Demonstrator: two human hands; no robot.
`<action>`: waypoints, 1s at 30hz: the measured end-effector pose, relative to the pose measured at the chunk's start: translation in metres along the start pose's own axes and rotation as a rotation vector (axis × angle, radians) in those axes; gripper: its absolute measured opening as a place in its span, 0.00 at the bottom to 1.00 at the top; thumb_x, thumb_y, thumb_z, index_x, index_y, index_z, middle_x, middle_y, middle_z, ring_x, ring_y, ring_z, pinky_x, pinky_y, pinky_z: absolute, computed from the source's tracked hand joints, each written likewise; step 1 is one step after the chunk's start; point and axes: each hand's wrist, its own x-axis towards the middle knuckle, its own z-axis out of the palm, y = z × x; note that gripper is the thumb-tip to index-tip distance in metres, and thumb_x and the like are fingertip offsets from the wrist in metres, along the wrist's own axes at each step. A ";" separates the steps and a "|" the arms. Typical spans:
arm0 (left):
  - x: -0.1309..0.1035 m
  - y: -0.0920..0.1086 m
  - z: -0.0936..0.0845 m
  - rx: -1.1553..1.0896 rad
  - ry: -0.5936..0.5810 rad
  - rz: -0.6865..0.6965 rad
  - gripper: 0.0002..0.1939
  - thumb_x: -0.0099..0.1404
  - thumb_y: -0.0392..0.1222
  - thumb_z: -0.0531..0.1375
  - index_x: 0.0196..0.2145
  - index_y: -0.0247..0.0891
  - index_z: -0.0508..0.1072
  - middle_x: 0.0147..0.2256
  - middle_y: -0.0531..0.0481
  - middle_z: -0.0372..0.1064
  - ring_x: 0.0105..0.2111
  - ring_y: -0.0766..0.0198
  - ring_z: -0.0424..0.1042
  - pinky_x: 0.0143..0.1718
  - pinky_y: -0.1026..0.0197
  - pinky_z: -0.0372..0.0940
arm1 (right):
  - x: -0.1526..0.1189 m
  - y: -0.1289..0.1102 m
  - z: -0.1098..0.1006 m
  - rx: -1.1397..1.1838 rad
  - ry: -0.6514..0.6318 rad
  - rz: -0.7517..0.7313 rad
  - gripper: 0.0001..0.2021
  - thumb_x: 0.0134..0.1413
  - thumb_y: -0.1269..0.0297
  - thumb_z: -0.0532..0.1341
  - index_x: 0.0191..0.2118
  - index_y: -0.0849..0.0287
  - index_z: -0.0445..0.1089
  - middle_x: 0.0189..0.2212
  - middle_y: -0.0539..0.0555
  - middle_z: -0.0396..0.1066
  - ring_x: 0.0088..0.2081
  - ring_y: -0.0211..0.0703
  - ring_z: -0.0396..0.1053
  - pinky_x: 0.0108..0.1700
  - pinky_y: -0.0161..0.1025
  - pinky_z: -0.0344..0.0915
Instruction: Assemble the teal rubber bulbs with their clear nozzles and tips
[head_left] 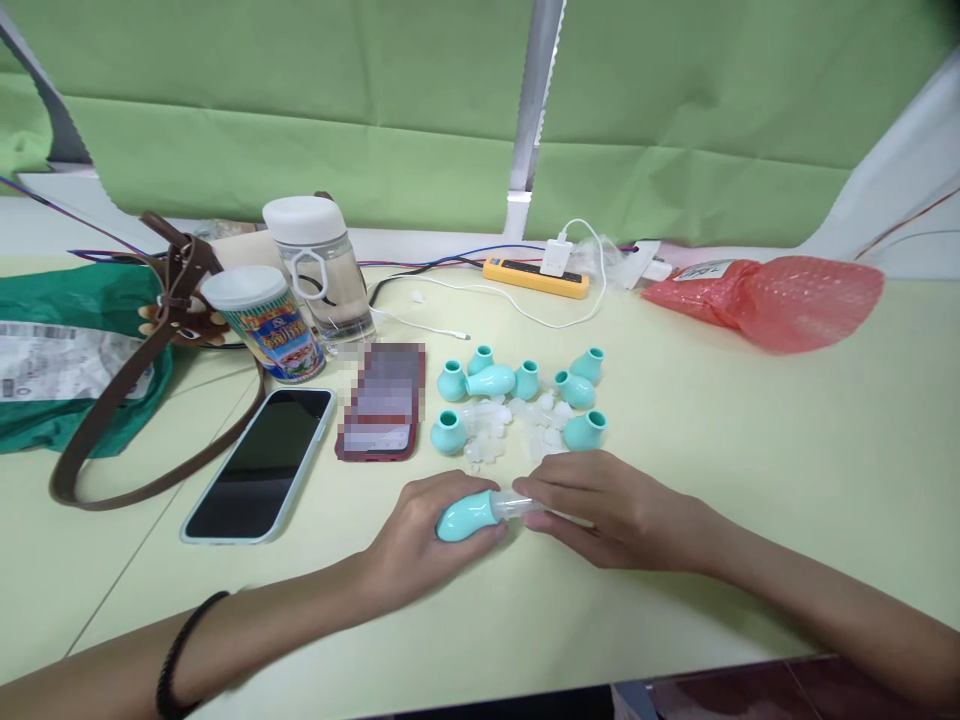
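My left hand [420, 525] is closed around a teal squeeze bulb [461, 518], which lies on its side above the table. A clear plastic tube [510, 504] sticks out of the bulb's right end. With thumb and fingers, my right hand [600, 505] pinches the tube's far end; its tip is hidden by the fingers. Just beyond my hands are several more teal bulbs, one standing at the left [448, 435] and another tilted bulb [583, 430] at the right. Small translucent plastic pieces [487, 430] lie loose between them.
To the left lie a black-screened phone [259, 465], a red-cased phone [382, 400] and a brown strap [142, 495]. Behind stand a snack cup [274, 325] and a water bottle [319, 270]. A yellow power strip [532, 278] and red bubble wrap [772, 300] sit at the back.
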 end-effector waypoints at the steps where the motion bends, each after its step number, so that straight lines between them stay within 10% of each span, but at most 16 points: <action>1: 0.000 0.001 0.000 0.016 -0.021 0.010 0.10 0.55 0.40 0.58 0.35 0.35 0.70 0.27 0.50 0.70 0.25 0.66 0.68 0.27 0.65 0.63 | 0.000 -0.001 -0.001 -0.031 -0.030 0.000 0.09 0.54 0.69 0.51 0.39 0.64 0.64 0.27 0.56 0.69 0.29 0.39 0.66 0.30 0.36 0.63; 14: -0.002 0.004 -0.002 0.080 -0.073 0.013 0.10 0.56 0.40 0.57 0.35 0.33 0.69 0.28 0.48 0.70 0.26 0.64 0.69 0.27 0.64 0.63 | 0.005 0.004 0.004 0.395 -0.123 0.209 0.08 0.51 0.68 0.53 0.32 0.63 0.69 0.20 0.51 0.65 0.22 0.32 0.59 0.23 0.30 0.57; 24: 0.000 0.002 -0.001 0.122 -0.134 -0.042 0.11 0.58 0.43 0.55 0.35 0.34 0.69 0.28 0.47 0.69 0.26 0.64 0.68 0.27 0.63 0.62 | 0.009 0.006 0.014 0.990 -0.208 0.829 0.13 0.44 0.61 0.60 0.33 0.66 0.72 0.16 0.49 0.64 0.16 0.30 0.63 0.17 0.25 0.59; 30: 0.003 0.003 -0.002 0.091 -0.146 -0.090 0.11 0.58 0.45 0.55 0.29 0.33 0.69 0.23 0.50 0.66 0.22 0.67 0.64 0.23 0.65 0.58 | 0.009 0.001 0.015 1.131 -0.148 0.909 0.14 0.43 0.59 0.60 0.31 0.67 0.71 0.16 0.50 0.64 0.16 0.32 0.64 0.18 0.28 0.61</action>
